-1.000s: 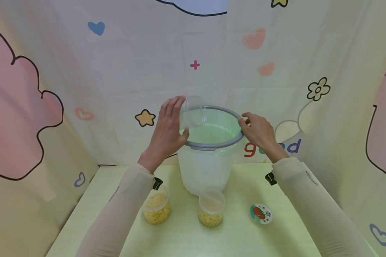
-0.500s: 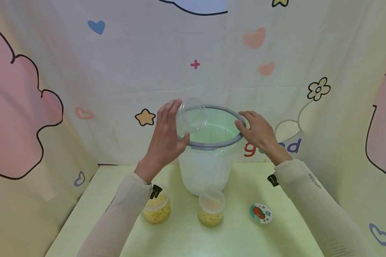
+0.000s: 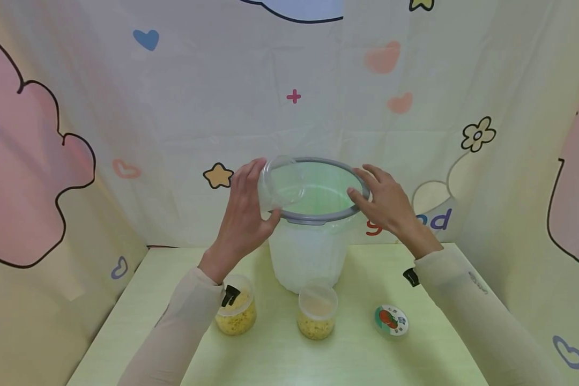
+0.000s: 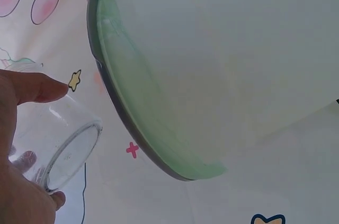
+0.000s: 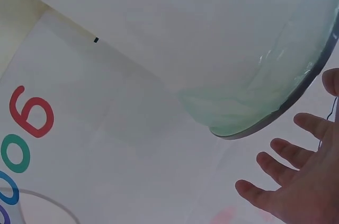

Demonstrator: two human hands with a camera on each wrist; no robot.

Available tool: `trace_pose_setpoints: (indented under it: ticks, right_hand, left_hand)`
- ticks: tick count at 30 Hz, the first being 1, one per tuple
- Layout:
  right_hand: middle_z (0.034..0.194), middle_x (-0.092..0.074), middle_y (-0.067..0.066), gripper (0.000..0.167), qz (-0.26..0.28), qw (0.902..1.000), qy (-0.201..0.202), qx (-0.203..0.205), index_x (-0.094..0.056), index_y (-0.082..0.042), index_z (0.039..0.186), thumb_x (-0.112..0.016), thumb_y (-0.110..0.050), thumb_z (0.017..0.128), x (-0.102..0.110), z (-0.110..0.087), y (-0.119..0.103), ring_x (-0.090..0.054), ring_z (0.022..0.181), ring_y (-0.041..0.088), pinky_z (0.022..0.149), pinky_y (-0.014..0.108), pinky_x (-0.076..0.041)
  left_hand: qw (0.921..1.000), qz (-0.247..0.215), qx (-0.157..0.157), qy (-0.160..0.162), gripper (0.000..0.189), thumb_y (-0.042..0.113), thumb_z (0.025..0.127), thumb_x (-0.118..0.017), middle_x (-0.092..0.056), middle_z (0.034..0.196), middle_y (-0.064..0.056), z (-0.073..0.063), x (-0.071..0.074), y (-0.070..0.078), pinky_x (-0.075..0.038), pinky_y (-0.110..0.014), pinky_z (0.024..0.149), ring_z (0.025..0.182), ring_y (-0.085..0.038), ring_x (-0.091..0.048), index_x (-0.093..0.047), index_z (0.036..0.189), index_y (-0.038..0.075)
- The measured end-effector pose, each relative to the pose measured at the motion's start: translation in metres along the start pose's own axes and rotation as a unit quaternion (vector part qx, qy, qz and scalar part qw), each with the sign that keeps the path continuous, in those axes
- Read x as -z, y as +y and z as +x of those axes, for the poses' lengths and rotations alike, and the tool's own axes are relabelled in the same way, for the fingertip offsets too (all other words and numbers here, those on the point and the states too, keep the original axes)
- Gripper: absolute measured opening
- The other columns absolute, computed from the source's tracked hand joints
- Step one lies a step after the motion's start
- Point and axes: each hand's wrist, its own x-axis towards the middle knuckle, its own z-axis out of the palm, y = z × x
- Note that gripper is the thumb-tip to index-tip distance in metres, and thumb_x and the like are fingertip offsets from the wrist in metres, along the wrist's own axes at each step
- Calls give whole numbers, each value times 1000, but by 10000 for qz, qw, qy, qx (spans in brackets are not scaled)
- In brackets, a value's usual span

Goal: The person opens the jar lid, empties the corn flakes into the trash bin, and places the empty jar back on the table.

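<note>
My left hand (image 3: pixel 243 212) grips a clear plastic tub (image 3: pixel 284 182), thumb on one side and fingers on the other. The tub is tilted over the left part of the trash can's grey rim (image 3: pixel 313 219). In the left wrist view the tub (image 4: pixel 63 139) looks see-through, with nothing showing in it. A thin green bag (image 3: pixel 328 185) lines the white trash can (image 3: pixel 309 257) and folds over its top edge. Beside the rim's right side is my right hand (image 3: pixel 388 203), fingers spread and holding nothing. In the right wrist view its fingers (image 5: pixel 286 155) are apart from the rim.
In front of the can stand two clear tubs of yellow crumbly stuff, one at left (image 3: pixel 236 319) partly behind the left wrist, one in the middle (image 3: pixel 317 321). A round lid with a tomato picture (image 3: pixel 391 321) lies to the right. A printed curtain (image 3: pixel 198 107) hangs behind.
My left hand has moved down and left with the tub, from above the can's opening to its left rim. My right hand's fingers have let go of the rim and spread.
</note>
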Motion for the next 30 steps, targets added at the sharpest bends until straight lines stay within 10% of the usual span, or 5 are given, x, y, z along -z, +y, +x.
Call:
trace_pose_setpoints:
  ticks: [30]
  right_hand:
    - [158,-35,12,62,-207,9928,628,997,-44,-20,149,-60,-40,92,12,-56,-28,-32,143,40,112,63,-28]
  left_hand:
    - [9980,-559,280,-50,97,12,75,-80,-33,150,-13,-33,1,13,-40,-47,112,138,-29,-31,-20,152,10]
